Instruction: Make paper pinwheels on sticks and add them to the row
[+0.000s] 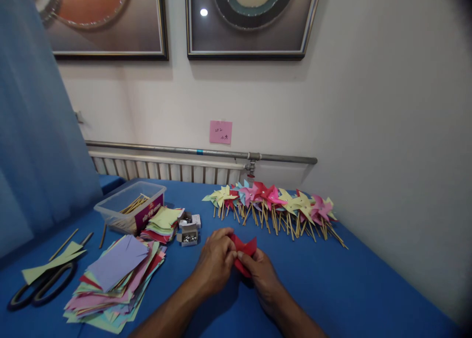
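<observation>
Both hands hold one piece of red paper point(246, 247) above the blue-covered table, its corners bent inward like a pinwheel. My left hand point(218, 257) grips it from the left, fingers bent at its centre. On the right side my right hand point(260, 271) pinches it, the thumb pressed near the middle. Whether a pin sits between the fingers is hidden. Beyond the hands lies a row of finished paper pinwheels point(265, 195) on wooden sticks. Two small boxes of metal pins point(190, 238) stand left of my left hand.
At left are a stack of coloured paper point(118, 264), a smaller paper pile point(164, 220), a clear plastic tub point(110, 207) with sticks, and black-handled scissors point(55, 284) under cut green paper. A radiator point(165, 168) and pipe run along the wall behind. A blue curtain point(37, 121) hangs left.
</observation>
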The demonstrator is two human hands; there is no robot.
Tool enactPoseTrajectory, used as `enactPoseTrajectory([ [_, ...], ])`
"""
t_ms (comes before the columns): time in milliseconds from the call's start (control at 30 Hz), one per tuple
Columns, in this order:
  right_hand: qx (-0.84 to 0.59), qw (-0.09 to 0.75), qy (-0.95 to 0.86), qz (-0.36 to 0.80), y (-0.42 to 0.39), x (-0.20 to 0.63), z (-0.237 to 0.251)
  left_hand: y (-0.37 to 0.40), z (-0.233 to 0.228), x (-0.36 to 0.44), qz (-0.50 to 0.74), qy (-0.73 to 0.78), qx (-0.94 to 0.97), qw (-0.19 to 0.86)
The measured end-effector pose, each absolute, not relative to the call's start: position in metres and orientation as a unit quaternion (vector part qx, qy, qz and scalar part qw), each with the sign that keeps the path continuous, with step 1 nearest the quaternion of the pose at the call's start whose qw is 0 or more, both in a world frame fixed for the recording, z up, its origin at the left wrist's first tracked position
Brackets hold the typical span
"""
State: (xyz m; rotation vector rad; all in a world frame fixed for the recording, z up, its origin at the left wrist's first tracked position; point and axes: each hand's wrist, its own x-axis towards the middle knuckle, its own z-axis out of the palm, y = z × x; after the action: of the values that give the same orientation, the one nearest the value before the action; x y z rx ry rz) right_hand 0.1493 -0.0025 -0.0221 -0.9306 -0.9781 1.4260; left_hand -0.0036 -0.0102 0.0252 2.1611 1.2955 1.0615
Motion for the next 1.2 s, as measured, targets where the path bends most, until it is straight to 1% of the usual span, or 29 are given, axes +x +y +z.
enactPoseTrajectory([
  [700,-0.4,0.578,-0.397,0.59,-0.0028,0.1472,-0.0208,-0.0105,0.0255,-0.0026,0.38,0.472,0.769,0.203],
  [1200,-0.392,0.569,-0.409,0.596,-0.0017,0.1479,-0.0226,-0.0089,0.0213,-0.0026,0.378,0.473,0.771,0.199],
])
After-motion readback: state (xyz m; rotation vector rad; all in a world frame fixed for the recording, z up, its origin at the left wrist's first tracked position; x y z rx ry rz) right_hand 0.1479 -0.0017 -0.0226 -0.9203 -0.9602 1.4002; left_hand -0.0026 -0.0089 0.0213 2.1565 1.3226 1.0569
